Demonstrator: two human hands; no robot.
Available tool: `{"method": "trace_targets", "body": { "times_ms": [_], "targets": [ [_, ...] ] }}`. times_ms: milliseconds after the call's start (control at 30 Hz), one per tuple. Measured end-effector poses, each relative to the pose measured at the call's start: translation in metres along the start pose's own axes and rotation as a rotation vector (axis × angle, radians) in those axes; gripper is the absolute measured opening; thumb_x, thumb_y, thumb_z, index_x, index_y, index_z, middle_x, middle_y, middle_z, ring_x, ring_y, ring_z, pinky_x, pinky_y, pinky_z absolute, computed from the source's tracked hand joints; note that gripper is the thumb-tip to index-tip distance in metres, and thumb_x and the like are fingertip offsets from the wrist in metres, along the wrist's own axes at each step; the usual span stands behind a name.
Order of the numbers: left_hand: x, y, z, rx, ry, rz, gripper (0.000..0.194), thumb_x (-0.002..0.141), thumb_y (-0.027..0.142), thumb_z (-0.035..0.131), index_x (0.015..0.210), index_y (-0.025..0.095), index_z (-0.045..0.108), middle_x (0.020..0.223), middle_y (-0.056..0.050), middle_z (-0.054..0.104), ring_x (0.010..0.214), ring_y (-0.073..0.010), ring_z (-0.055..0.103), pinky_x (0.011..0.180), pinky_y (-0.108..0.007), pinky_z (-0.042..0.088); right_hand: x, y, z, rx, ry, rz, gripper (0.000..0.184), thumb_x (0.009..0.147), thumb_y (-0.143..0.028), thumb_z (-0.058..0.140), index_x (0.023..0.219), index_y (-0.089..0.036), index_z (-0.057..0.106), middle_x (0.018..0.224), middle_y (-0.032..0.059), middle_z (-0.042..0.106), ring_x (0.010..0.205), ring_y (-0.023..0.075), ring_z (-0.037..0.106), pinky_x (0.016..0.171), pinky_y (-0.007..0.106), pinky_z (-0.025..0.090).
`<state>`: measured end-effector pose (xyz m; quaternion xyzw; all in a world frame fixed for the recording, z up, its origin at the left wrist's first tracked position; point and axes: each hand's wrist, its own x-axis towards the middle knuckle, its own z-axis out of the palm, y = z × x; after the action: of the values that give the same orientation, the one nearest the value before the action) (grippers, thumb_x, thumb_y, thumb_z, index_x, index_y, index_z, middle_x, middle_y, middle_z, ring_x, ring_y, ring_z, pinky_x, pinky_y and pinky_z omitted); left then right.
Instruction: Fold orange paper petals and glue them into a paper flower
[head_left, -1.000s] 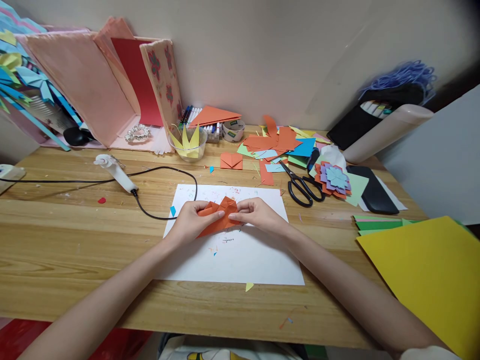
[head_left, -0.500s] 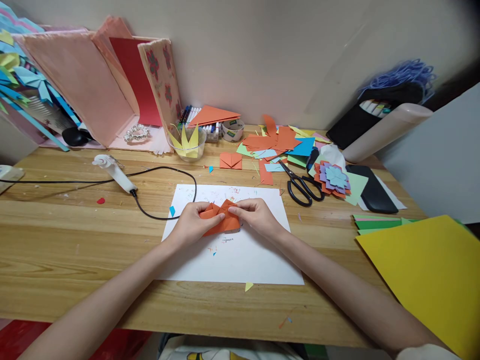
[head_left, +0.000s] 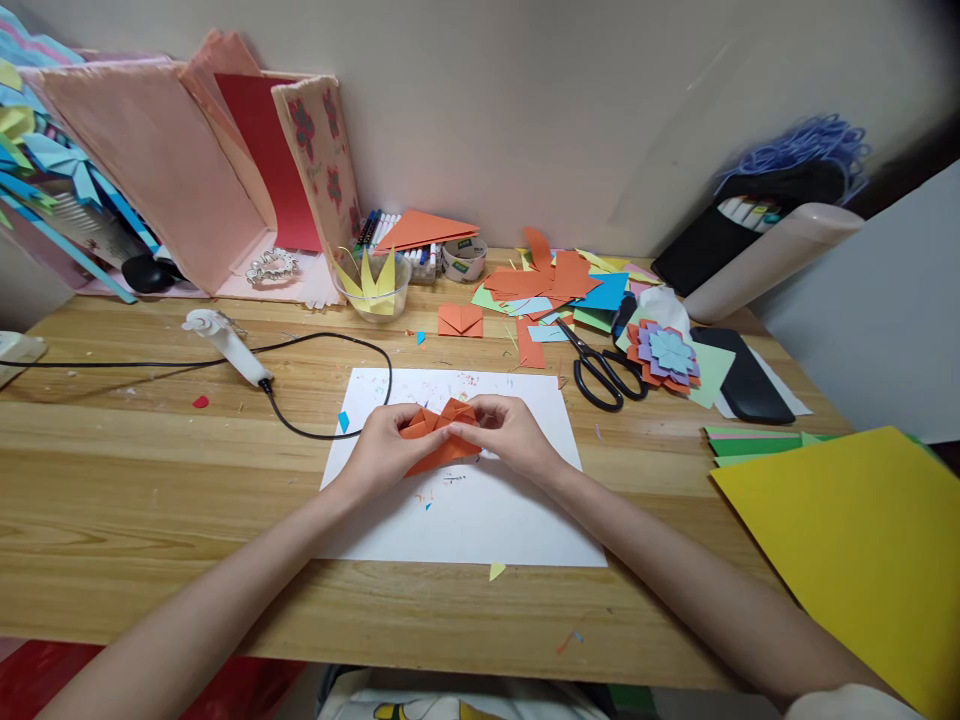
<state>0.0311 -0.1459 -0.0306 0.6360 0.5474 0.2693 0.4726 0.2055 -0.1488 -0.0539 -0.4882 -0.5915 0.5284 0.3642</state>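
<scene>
Between my hands is a folded piece of orange paper (head_left: 442,452), held over a white sheet (head_left: 517,520). My left hand (head_left: 384,440) pinches its left side, thumb across the front. My right hand (head_left: 510,432) grips its right side, the thumb lying on the front near the left thumb. Two folded points rise along the paper's upper edge. Fingers behind the paper are mostly hidden. Beyond the hands lies a small orange folded envelope shape (head_left: 460,321).
A white glue gun (head_left: 232,348) with a black cord stands left. Black-handled scissors (head_left: 604,370) lie right, beside a layered paper flower (head_left: 666,356). Orange cutouts (head_left: 544,283) are piled behind. Yellow paper (head_left: 847,540) covers the right front. A clear cup (head_left: 375,296) holds yellow paper.
My right thumb has slid left and down across the front of the orange paper, closer to the left thumb. The left hand keeps its hold nearly unchanged.
</scene>
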Motion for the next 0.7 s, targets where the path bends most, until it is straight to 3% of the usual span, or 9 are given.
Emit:
{"method": "trace_targets", "body": {
  "times_ms": [167,400,700],
  "targets": [
    [0.0007,0.0013,-0.0037,-0.022,0.074,-0.007,0.042,0.066,0.047,0.060,0.051,0.018,0.033,0.052,0.005,0.030,0.050,-0.0073,0.027,0.046,-0.021,0.020,0.0002,0.0012,-0.0010,-0.037,-0.077,0.040,0.025,0.070,-0.039,0.064,0.071,-0.014,0.064,0.067,0.0014,0.057,0.060,0.0118,0.047,0.053,0.024,0.036],
    [0.0028,0.0004,-0.0045,-0.082,0.014,-0.094,0.035,0.064,0.043,0.064,0.052,0.015,0.047,0.053,0.004,0.043,0.050,-0.0076,0.037,0.046,-0.020,0.026,0.0010,-0.0009,-0.0046,0.078,-0.175,0.080,0.019,0.070,-0.032,0.064,0.074,-0.014,0.068,0.071,0.0022,0.062,0.065,0.0136,0.053,0.058,0.024,0.040],
    [0.0039,-0.0028,-0.0055,-0.133,-0.022,-0.158,0.035,0.062,0.047,0.066,0.061,0.014,0.056,0.058,0.001,0.052,0.051,-0.0090,0.043,0.045,-0.019,0.029,0.0016,-0.0023,-0.0070,0.079,-0.175,0.097,0.021,0.066,-0.033,0.066,0.071,-0.013,0.068,0.066,0.0016,0.061,0.060,0.0124,0.051,0.054,0.023,0.037]
  ]
}}
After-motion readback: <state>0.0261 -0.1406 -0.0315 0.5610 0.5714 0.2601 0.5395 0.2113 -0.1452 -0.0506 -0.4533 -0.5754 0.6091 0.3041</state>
